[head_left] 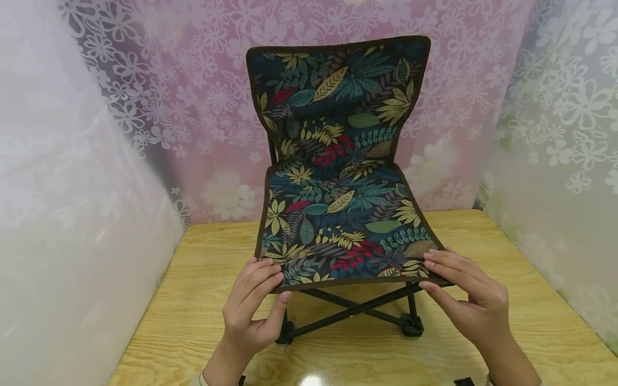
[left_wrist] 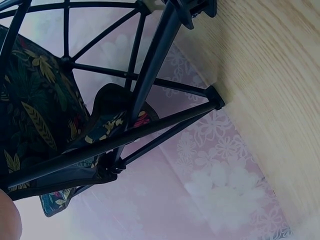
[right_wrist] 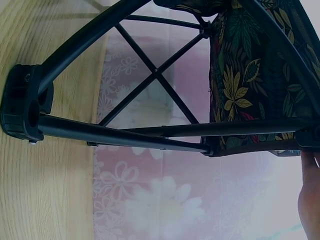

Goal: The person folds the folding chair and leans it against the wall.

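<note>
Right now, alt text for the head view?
A person's left hand and right hand hold a dark, leaf-print folding chair by its front seat corners. It stands unfolded on a wood-grain surface, with a pink floral backdrop behind.

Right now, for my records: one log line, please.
chair: unfolded on table; left hand: grips front corner of seat; right hand: grips opposite corner

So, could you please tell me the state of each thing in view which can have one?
Folding chair: unfolded, standing upright on the wooden surface
Backrest: raised
Seat: spread out
Front crossbars: opened into an X
Left grip: holding the seat's front left corner
Right grip: holding the seat's front right corner
Floral backdrop: hanging behind the chair
</note>
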